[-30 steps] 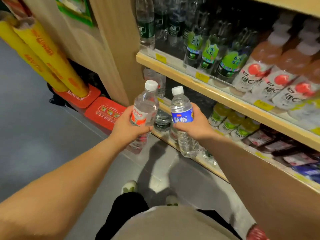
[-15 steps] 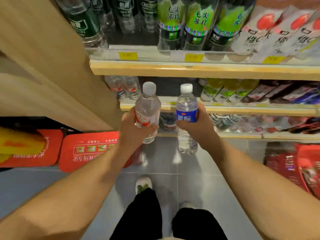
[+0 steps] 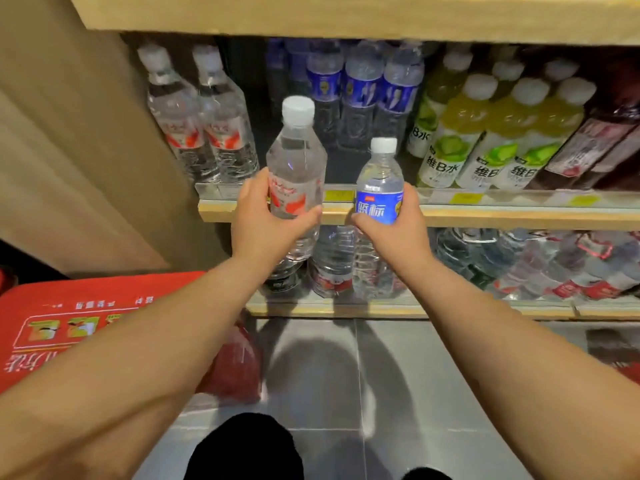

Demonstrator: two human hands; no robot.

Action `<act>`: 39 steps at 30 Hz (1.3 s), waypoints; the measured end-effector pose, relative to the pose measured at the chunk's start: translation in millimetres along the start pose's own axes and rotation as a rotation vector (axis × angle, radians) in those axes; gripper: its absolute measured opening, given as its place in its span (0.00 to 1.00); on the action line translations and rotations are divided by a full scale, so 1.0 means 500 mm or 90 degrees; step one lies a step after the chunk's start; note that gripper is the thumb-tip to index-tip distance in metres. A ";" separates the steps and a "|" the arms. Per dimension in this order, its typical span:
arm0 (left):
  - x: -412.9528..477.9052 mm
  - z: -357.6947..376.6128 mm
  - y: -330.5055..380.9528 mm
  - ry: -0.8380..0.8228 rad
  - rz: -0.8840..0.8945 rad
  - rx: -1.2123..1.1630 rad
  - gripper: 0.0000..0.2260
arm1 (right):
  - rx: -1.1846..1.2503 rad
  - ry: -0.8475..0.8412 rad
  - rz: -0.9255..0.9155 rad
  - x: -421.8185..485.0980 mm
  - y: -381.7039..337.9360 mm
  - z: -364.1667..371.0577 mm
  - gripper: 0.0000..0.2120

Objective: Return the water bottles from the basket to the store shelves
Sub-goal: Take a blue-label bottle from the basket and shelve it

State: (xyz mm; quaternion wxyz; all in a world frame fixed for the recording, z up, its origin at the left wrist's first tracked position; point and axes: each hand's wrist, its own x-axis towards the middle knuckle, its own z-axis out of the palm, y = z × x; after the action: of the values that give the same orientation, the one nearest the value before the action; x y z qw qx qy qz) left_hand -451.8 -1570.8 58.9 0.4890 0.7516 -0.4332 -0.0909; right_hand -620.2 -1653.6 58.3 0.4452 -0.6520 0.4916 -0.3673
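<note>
My left hand [image 3: 266, 225] grips a clear water bottle with a red-and-white label [image 3: 295, 168], held upright in front of the shelf edge [image 3: 502, 216]. My right hand [image 3: 394, 230] grips a smaller water bottle with a blue label [image 3: 380, 187], also upright, just right of the first. Both bottles have white caps. On the shelf behind, two matching red-label bottles [image 3: 201, 129] stand at the left and several blue-label bottles [image 3: 360, 95] stand in the middle, with a dark gap between those groups. No basket is in view.
Yellow-green drink bottles [image 3: 491, 140] and dark red bottles [image 3: 595, 147] fill the shelf's right side. Larger water bottles [image 3: 332, 265] stand on the lowest shelf. A wooden side panel [image 3: 86, 150] bounds the left. A red box [image 3: 79, 323] lies on the grey tiled floor.
The view has dropped lower and moved closer to the water shelf. Both hands have carried their bottles up to that shelf's front edge.
</note>
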 end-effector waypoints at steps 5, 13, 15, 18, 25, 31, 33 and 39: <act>-0.002 0.022 -0.024 0.071 0.066 -0.049 0.27 | 0.020 0.037 -0.079 -0.002 0.061 0.021 0.32; 0.061 0.039 0.028 0.124 0.147 -0.110 0.36 | 0.070 0.079 -0.112 0.002 0.030 0.019 0.32; 0.084 0.058 0.018 0.122 0.138 -0.097 0.36 | 0.075 0.089 -0.120 0.004 0.036 0.026 0.32; 0.125 0.086 0.006 0.128 0.122 -0.037 0.32 | 0.083 0.100 -0.121 0.007 0.057 0.039 0.32; 0.181 0.126 -0.014 0.190 -0.028 0.040 0.29 | 0.105 0.112 -0.107 0.021 0.087 0.050 0.34; 0.165 0.154 -0.044 0.197 -0.040 0.067 0.36 | 0.098 0.125 -0.099 0.029 0.113 0.049 0.35; 0.156 0.158 -0.049 0.192 -0.032 0.084 0.41 | 0.094 0.122 -0.093 0.027 0.122 0.049 0.34; 0.145 0.143 -0.052 0.217 -0.035 0.122 0.43 | 0.099 0.102 -0.089 0.024 0.126 0.046 0.35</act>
State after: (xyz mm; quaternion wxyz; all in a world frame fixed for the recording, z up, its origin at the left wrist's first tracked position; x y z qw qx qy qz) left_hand -433.3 -1667.5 22.5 0.4788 0.8108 -0.3300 0.0659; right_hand -615.6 -1667.8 -8.1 0.4269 -0.6168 0.4494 -0.4852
